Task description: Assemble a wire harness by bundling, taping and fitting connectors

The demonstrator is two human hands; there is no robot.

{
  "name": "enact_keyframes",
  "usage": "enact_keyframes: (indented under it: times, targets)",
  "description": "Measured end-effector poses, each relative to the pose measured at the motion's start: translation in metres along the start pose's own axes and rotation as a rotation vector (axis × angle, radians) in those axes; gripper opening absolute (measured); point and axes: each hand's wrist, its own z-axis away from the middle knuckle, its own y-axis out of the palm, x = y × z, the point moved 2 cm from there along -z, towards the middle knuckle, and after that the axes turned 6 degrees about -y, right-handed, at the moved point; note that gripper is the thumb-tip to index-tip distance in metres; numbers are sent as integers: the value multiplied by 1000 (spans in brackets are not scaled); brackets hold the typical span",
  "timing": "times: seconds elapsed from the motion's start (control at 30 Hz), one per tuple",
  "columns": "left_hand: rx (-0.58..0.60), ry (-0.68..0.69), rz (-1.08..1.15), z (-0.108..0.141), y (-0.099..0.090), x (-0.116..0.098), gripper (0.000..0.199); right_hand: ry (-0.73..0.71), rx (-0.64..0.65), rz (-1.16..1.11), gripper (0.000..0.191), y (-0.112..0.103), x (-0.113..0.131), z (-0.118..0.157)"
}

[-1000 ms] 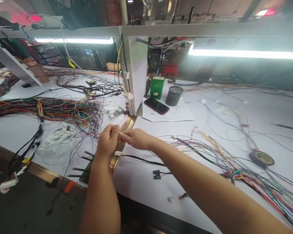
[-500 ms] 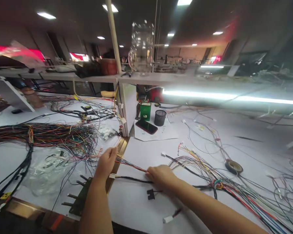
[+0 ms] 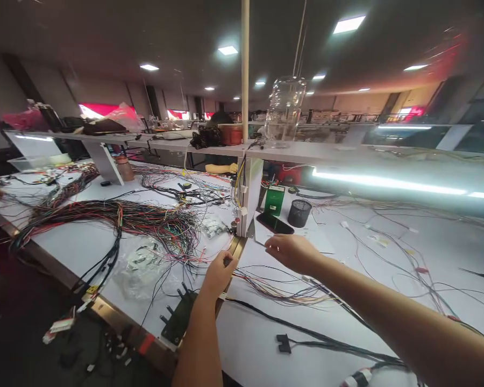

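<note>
My left hand (image 3: 220, 274) is closed around the ends of a bundle of thin coloured wires (image 3: 274, 293), above the metal edge strip between the two tabletops. The wires spread out to the right across the white table. My right hand (image 3: 292, 252) is raised over them, just in front of a phone (image 3: 275, 223). Its fingers are pinched together; whatever they hold, if anything, is too small to make out. Below the wires runs a black sleeved cable (image 3: 274, 318). A black connector (image 3: 283, 343) on a branch lies nearer to me.
A mesh cup (image 3: 299, 213) and a green box (image 3: 274, 200) stand behind the phone. To the left lie a thick wire harness (image 3: 145, 217), a clear plastic bag (image 3: 139, 269) and a dark block with pegs (image 3: 179, 317). Above runs a shelf with a glass jar (image 3: 284, 113).
The view has swung left. My right hand has come off the wire bundle and risen towards the phone. My left hand still grips the wires, which now spread more loosely.
</note>
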Motion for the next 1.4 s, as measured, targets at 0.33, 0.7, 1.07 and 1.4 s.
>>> enact_keyframes:
  times: [0.33, 0.7, 1.07, 1.4]
  targets:
    - [63, -63, 226, -8, 9, 13, 33, 248, 36, -678, 62, 66, 11, -91]
    - [91, -66, 346, -14, 8, 19, 39, 322, -296, -1188, 35, 100, 39, -112]
    - [99, -119, 361, -12, 11, 15, 37, 547, -503, -1287, 41, 100, 24, -118]
    - [68, -120, 400, -13, 9, 14, 38, 306, -434, -1037, 23, 96, 48, -114]
